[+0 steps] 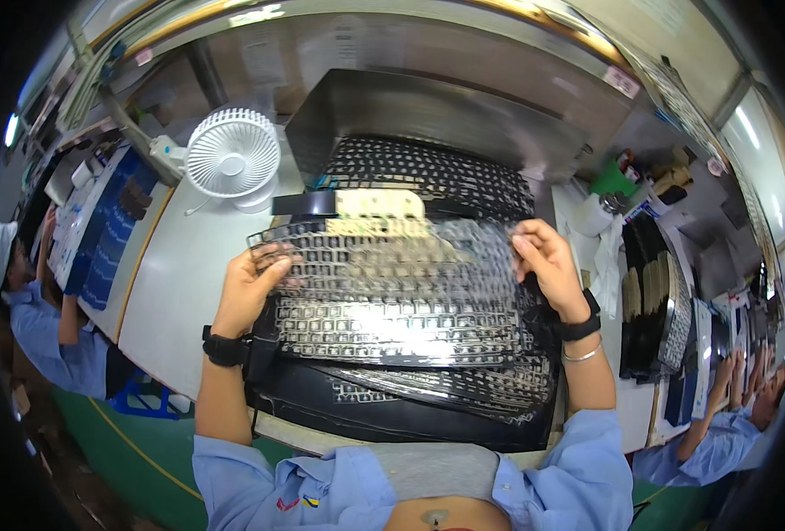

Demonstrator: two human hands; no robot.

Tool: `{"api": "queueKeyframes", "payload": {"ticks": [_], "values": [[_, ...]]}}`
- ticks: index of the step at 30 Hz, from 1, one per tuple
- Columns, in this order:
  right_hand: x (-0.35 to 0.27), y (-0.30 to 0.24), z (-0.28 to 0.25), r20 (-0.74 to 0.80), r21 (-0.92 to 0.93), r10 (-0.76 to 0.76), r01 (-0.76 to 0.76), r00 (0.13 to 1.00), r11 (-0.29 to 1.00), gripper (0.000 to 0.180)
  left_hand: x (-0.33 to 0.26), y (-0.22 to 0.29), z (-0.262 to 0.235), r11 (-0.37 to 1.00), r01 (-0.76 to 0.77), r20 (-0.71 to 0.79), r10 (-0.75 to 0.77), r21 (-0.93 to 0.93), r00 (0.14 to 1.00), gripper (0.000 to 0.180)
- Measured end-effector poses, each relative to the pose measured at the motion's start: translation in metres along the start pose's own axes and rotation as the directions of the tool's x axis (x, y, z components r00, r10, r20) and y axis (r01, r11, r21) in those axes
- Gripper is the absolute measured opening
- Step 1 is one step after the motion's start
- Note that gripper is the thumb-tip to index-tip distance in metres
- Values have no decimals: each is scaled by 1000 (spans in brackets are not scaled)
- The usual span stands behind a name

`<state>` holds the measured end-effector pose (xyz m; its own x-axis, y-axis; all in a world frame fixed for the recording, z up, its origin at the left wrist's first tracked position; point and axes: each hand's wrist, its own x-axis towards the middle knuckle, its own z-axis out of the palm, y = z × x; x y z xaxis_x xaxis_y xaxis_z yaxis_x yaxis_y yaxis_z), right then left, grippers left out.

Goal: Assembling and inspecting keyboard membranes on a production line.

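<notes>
A white bench [189, 292] runs between co-workers; a fan [232, 159] stands behind the stack [410, 389] of keyboard sheets. I see my left hand [249, 285] and right hand [547, 258] pinching a clear sheet [383, 257] by its ends, lifted just above the stack. I judge it mid-inspection; lowering it needs both edges level.

Bare table [189, 283] lies left; white fan [233, 157] and keyboard stack [428, 173] block behind

The clear keyboard film [383, 261] blurs with glare, hiding the keyboard [401, 332] beneath, while the left hand [252, 281] fingertips vanish behind it and far-right bench clutter stays too small to identify.
</notes>
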<state>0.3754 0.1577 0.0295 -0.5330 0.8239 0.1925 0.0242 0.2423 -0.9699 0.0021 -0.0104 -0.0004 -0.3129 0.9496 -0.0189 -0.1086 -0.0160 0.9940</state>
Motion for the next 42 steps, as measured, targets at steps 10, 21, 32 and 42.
{"api": "queueKeyframes", "payload": {"ticks": [10,21,32,42], "values": [[7,5,-11,252,103,292,-326,922,940,33,6,-4,-2,992,30,-96,-18,126,995,27],[8,23,-18,72,162,212,-221,975,962,26,5,-8,-16,998,29,-83,-25,47,996,18],[14,37,-25,-88,246,177,-151,980,957,20,0,2,0,999,-21,18,21,-27,1000,29],[15,51,-35,-181,154,-2,30,984,988,12,-5,1,0,947,-290,114,275,139,954,31]]}}
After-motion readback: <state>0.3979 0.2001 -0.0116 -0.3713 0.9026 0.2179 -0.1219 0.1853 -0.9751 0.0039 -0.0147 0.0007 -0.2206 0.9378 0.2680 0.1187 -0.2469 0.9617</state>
